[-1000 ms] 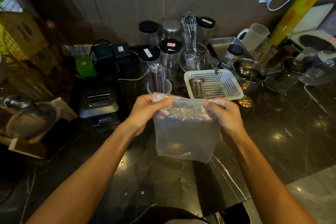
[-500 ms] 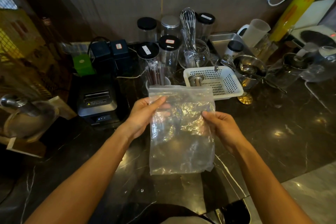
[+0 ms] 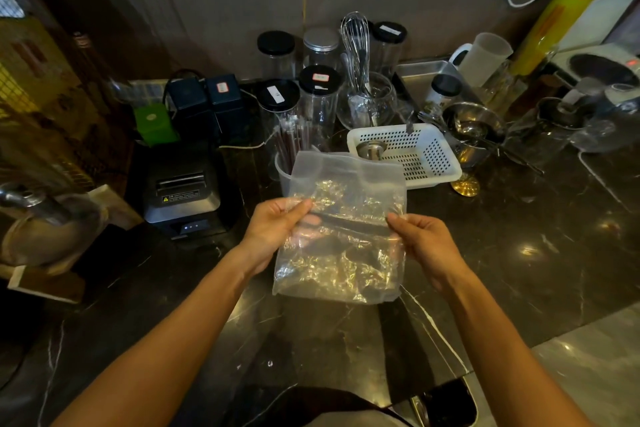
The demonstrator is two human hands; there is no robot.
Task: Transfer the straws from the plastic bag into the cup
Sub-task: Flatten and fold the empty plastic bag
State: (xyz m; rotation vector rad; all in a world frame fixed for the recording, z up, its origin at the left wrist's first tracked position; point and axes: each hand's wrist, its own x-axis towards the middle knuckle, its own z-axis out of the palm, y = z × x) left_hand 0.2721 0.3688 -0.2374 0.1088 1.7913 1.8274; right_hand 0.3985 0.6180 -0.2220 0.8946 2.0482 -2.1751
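Note:
A clear, crinkled plastic bag (image 3: 341,236) hangs flat above the dark marble counter, with no straws visible inside it. My left hand (image 3: 277,229) pinches its left edge and my right hand (image 3: 424,241) pinches its right edge, both about halfway down the bag. Just behind the bag's upper left corner stands a translucent cup (image 3: 282,173), partly hidden by the bag. A bundle of dark reddish-brown straws (image 3: 294,142) stands upright in that cup.
A white perforated basket (image 3: 433,156) holding a metal cup sits right of the cup. Black-lidded jars (image 3: 318,94) and a whisk in a glass bowl (image 3: 360,80) stand behind. A black receipt printer (image 3: 183,194) is at the left, metal bowls (image 3: 474,128) at the right.
The bag has unfolded: its folded top edge has flipped up and the bag is spread flat. Both hands have slid from the top corners down to the side edges.

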